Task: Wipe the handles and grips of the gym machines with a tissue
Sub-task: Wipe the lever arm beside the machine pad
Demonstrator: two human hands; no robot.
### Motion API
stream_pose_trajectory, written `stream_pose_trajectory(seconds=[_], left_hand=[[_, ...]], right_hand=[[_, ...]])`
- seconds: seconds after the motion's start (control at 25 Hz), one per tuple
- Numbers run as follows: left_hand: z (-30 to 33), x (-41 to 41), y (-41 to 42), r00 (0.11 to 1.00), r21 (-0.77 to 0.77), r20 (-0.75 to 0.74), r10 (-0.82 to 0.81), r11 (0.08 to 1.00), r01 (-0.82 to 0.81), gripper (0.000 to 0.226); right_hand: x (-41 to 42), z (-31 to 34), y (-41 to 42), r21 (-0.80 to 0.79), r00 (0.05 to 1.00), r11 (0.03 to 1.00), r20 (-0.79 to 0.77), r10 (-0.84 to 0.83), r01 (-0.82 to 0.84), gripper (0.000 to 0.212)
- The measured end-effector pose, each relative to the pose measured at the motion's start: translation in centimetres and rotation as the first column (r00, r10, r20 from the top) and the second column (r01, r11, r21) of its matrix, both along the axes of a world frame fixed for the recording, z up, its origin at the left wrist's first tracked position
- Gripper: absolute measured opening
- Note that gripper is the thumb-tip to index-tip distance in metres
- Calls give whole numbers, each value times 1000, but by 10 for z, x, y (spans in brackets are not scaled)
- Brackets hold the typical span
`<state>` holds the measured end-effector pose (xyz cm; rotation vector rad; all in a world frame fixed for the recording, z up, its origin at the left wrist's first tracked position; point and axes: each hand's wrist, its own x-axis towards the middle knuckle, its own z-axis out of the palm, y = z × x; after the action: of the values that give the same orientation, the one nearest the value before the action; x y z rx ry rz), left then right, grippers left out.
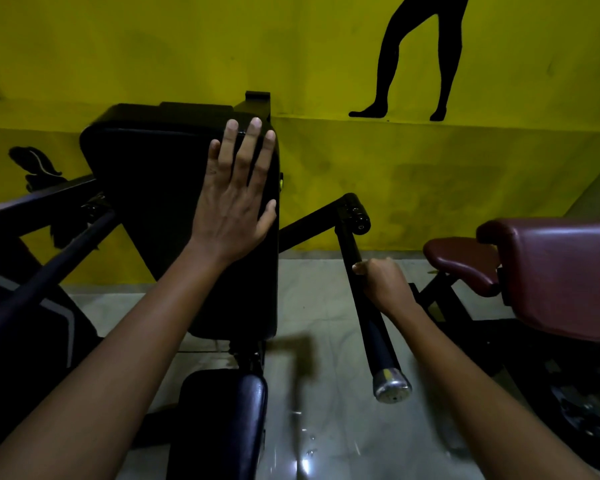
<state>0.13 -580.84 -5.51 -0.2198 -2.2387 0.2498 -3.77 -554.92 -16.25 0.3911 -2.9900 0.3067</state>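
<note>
Head view looks down on a black gym machine set against a yellow wall (430,168). My left hand (234,199) lies flat and open, fingers straight and spread, pressing on the black back pad (146,202). My right hand (387,285) is curled round the machine's black handle (378,327) partway along its length, above the grip sleeve that ends in a silver cap (392,388). No tissue shows; whether one is folded inside the right fist I cannot tell. The handle looks like a rigid metal bar that will not bend under rubbing, and its grip section is probably slightly tacky rubber or foam, so a thin tissue could drag or tear there. Wrapping the tissue fully round the bar and sliding toward the cap seems the safest hold. A maroon padded seat (551,271) stands to the right.
</note>
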Motion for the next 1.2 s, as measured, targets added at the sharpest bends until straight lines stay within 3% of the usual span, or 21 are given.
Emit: stream_pose_trajectory(seconds=[0.76, 0.96, 1.2], left_hand=[[3, 4, 0, 999, 21, 34, -19, 1000, 18, 85], [4, 5, 0, 999, 25, 37, -30, 999, 29, 83], [3, 3, 1, 999, 41, 21, -44, 998, 43, 83]], right_hand=[[19, 7, 0, 29, 999, 999, 18, 37, -37, 35], [31, 4, 17, 65, 981, 979, 28, 190, -192, 40], [39, 4, 20, 53, 964, 962, 2, 266, -266, 39]])
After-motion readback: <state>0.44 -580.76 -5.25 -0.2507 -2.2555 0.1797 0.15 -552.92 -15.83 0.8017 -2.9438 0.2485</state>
